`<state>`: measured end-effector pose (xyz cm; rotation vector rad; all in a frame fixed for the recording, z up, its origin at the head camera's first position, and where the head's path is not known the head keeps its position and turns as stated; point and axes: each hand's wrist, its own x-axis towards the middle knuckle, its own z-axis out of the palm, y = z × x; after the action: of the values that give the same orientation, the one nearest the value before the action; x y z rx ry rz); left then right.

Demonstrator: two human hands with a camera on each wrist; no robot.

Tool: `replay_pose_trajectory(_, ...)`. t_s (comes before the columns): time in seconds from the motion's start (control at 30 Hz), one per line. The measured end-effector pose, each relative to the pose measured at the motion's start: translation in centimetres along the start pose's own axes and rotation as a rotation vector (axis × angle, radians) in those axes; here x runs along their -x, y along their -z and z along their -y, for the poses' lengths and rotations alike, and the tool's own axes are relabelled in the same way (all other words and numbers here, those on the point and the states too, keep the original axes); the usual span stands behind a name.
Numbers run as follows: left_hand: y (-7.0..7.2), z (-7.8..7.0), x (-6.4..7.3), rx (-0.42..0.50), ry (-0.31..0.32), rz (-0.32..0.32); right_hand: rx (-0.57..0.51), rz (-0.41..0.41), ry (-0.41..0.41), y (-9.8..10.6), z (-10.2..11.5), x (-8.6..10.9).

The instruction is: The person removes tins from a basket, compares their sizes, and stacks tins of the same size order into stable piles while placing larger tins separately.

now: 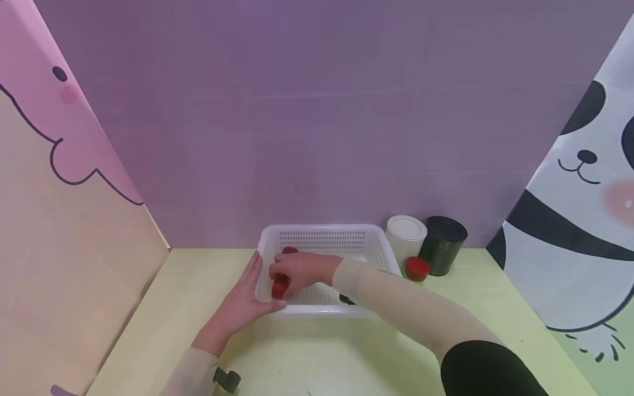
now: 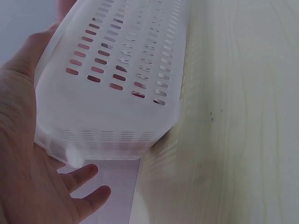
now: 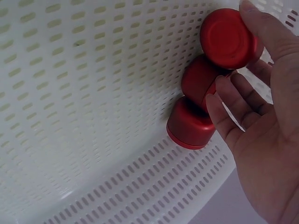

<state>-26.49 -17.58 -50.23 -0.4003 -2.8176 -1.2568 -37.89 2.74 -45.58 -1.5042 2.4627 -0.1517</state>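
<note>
My right hand (image 1: 307,272) reaches down inside the white plastic basket (image 1: 327,309). In the right wrist view that hand pinches a small red round canister (image 3: 226,39) between thumb and index finger. Two more red canisters, a middle one (image 3: 196,81) and a lower one (image 3: 189,123), sit in a row beside it along the basket's end, and the other fingertips lie against the middle one. My left hand (image 1: 242,300) rests on the basket's left front corner, thumb along the front rim and fingers straight along the left side. The left wrist view shows its fingers (image 2: 88,203) extended past the rim.
Right of the basket stand a white lidded can (image 1: 406,234), a black can (image 1: 443,247) and a small red-capped container (image 1: 417,268). A dark object (image 1: 345,300) lies inside the basket near its front. The light wooden table (image 1: 317,357) meets a purple wall behind.
</note>
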Motion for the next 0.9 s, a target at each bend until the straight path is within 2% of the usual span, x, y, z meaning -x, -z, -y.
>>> replay_pose_trajectory(0.27, -0.13, 0.36, -0.26, -0.012, -0.004, -0.005, 0.063, 0.011, -0.034, -0.42, 0.18, -0.23)
replay_pose_trajectory(0.9, -0.06, -0.03, -0.2, -0.02, -0.005, 0.0, 0.13, -0.012, 0.021, -0.57, -0.27, -0.2)
